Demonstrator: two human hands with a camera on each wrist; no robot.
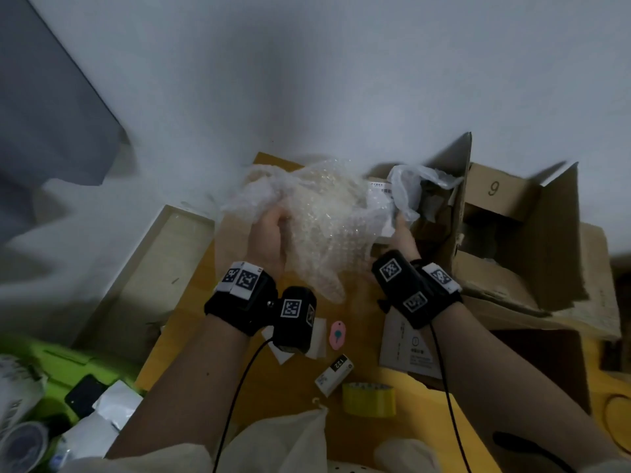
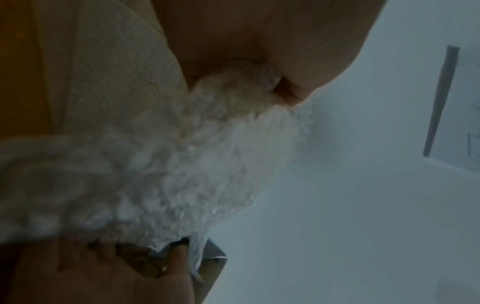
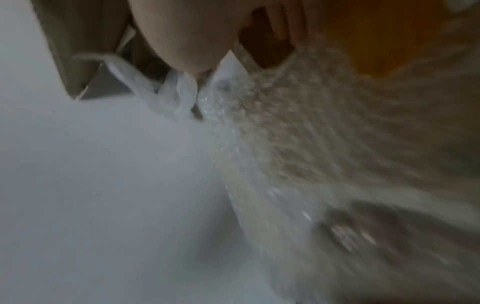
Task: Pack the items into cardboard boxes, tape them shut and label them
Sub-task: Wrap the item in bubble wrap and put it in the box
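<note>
Scene: a person stands over a yellow desk, packing under dim light.
Left hand: fingers curled into the near-left edge of a sheet of bubble wrap, gripping a bunched fold of it.
Right hand: clamped on the sheet's right edge, beside a thin white plastic bag; whether it also pinches the bag is hard to say through the blur of the right wrist view.
Bubble wrap: held up off the desk between both hands, stretched roughly left to right, crumpled and translucent, with a loose tail hanging toward the person. A white label shows at its right end.
Key relation: the open cardboard box, flaps raised and marked "9", lies just right of the sheet, so the right hand is nearer; the wrap would likely travel rightward into it.
Box contents: dark and unclear.
Near edge of desk: a roll of yellow tape, a small white carton and a pink tag, all untouched.
</note>
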